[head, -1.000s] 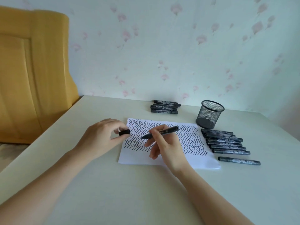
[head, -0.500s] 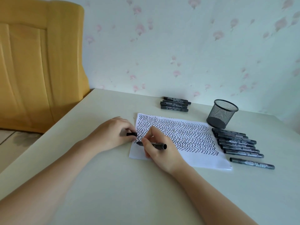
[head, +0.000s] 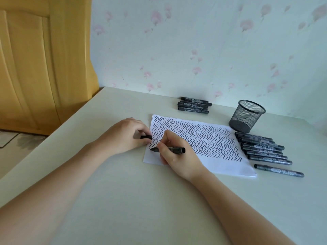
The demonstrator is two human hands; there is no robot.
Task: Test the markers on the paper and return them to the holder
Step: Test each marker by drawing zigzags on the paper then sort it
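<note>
Paper [head: 221, 161]: flat on surface [head: 141, 200], covered in black zigzag rows.
Right hand [head: 177, 154]: fingers clamped on uncapped marker [head: 169, 149], tip at paper's left edge.
Left hand [head: 127, 137]: fingers pinching cap [head: 146, 137], just left of paper.
Holder [head: 246, 116]: mesh cup, upright beyond paper's right corner; contents cannot be told.
Row of markers [head: 261, 149]: right of paper.
Stack of markers [head: 193, 105]: beyond paper, by wall.

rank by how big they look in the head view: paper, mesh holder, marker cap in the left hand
1. paper
2. mesh holder
3. marker cap, pinched in the left hand, smallest.
</note>
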